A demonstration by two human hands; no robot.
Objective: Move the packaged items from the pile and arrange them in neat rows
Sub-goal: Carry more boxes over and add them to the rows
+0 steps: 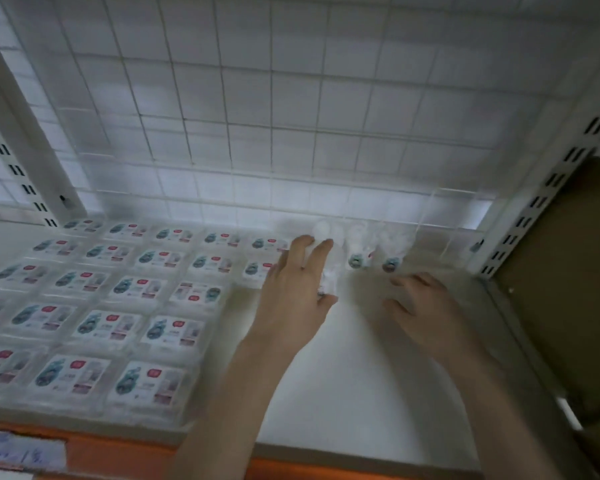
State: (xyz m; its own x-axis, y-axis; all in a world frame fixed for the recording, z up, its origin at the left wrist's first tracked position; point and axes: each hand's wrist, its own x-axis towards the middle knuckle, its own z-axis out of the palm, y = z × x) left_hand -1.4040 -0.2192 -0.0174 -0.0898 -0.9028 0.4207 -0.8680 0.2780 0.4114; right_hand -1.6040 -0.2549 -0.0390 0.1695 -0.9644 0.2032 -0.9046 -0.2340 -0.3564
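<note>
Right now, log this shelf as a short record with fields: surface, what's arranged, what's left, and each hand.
surface: white shelf with a wire-grid back panel
arranged: flat packaged items in rows across the left side
unsorted: few upright packets at the back, right of the rows
left hand: grips one packet at the rows' right end
right hand: fingers loosely curled, holding nothing, just before the upright packets
image: blurred

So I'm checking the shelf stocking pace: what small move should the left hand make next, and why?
Probably lay the packet that the left hand grips flat at the right end of the rows. The laid packets end just left of that hand, and bare shelf lies beneath it.
</note>
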